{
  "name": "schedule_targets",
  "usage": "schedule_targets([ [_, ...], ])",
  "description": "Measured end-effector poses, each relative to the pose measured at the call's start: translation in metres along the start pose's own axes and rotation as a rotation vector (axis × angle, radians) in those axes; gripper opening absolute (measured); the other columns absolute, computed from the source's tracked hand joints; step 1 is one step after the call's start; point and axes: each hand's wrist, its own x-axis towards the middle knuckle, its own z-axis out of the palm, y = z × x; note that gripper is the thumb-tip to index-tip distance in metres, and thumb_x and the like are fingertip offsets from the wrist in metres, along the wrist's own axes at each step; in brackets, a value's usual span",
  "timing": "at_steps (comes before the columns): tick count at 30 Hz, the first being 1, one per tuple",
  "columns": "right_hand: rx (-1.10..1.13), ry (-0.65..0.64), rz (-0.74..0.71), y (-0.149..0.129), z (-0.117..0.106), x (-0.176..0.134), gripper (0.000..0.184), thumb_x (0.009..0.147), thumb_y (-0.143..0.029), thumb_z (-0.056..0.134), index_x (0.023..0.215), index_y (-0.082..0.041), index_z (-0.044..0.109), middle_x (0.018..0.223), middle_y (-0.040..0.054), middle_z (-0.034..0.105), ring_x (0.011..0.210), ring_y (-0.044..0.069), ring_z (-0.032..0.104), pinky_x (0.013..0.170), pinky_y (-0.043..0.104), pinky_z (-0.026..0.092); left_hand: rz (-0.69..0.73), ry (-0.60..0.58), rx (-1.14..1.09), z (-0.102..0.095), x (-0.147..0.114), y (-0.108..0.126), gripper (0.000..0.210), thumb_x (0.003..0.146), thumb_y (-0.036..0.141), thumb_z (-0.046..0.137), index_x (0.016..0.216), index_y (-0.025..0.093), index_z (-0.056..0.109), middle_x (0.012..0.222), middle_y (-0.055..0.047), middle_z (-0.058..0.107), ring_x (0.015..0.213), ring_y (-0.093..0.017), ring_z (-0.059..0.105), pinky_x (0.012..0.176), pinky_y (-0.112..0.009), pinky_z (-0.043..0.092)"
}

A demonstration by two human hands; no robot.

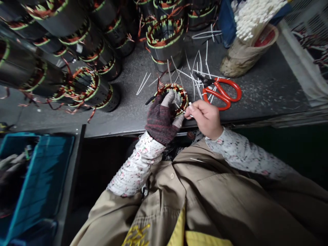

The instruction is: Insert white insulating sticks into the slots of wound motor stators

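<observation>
My left hand [162, 121], in a dark knitted glove with pale fingertips, grips a motor stator [185, 96] at the table's front edge. Its thumb lies over the rim, among copper windings and yellow-green slot liners. My bare right hand [208, 118] is closed in a pinch at the stator's right side. A thin white strip [190, 104] shows between thumb and forefinger; its other end is hard to follow. Just behind that hand lie red-handled scissors [227, 91], blades pointing left, among loose white strips [198, 70].
Several more stators [165, 41] stand at the back, with others stacked at the left [87, 85]. A worn round container [238, 58] holding a bundle of white strips [256, 17] stands back right. A teal bin [48, 184] sits lower left. One white piece lies on my clothing.
</observation>
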Motion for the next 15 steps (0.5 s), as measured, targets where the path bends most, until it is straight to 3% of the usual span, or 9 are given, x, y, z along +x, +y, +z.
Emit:
schedule_targets([
  [3,0.076,0.009,0.083,0.003,0.003,0.003,0.046,0.089,-0.065,0.067,0.074,-0.022,0.066,0.066,0.0001,0.069,0.056,0.013,0.062,0.056,0.029,0.050,-0.123,0.032,-0.159,0.005,-0.002,0.001,0.060,0.105,0.033,0.051,0.159,0.028,0.024,0.151,-0.015,0.057,0.124,-0.021,0.070,0.104,-0.038,0.059],
  [5,0.063,-0.020,0.087,-0.002,-0.003,0.001,0.043,0.091,-0.063,0.066,0.080,-0.021,0.070,0.071,0.0011,0.071,0.057,0.013,0.061,0.054,0.028,0.049,-0.093,0.039,-0.184,0.004,0.000,0.001,0.042,0.105,0.033,0.052,0.147,0.028,0.047,0.139,-0.010,0.067,0.119,-0.020,0.072,0.106,-0.040,0.059],
  [7,0.020,-0.081,0.035,-0.009,-0.010,0.000,0.041,0.096,-0.057,0.061,0.082,-0.021,0.071,0.076,0.0025,0.072,0.061,0.013,0.061,0.056,0.028,0.048,-0.031,0.048,-0.162,0.001,0.003,0.001,0.023,0.104,0.035,0.056,0.122,0.025,0.066,0.121,-0.006,0.075,0.117,-0.020,0.072,0.109,-0.042,0.057],
  [10,-0.071,-0.155,-0.090,-0.017,-0.015,0.000,0.036,0.100,-0.045,0.056,0.076,-0.021,0.067,0.076,0.0033,0.069,0.067,0.015,0.061,0.062,0.031,0.048,-0.015,0.073,-0.139,-0.004,0.008,0.001,0.021,0.103,0.038,0.058,0.105,0.022,0.072,0.106,-0.004,0.078,0.111,-0.018,0.073,0.105,-0.041,0.058],
  [15,-0.267,-0.111,-0.171,-0.012,-0.009,0.007,0.027,0.093,-0.027,0.059,0.067,-0.023,0.058,0.067,0.0006,0.060,0.063,0.015,0.054,0.063,0.032,0.041,0.018,0.045,-0.105,-0.007,0.012,0.001,0.023,0.103,0.039,0.059,0.107,0.021,0.073,0.108,-0.003,0.079,0.112,-0.018,0.073,0.104,-0.041,0.058],
])
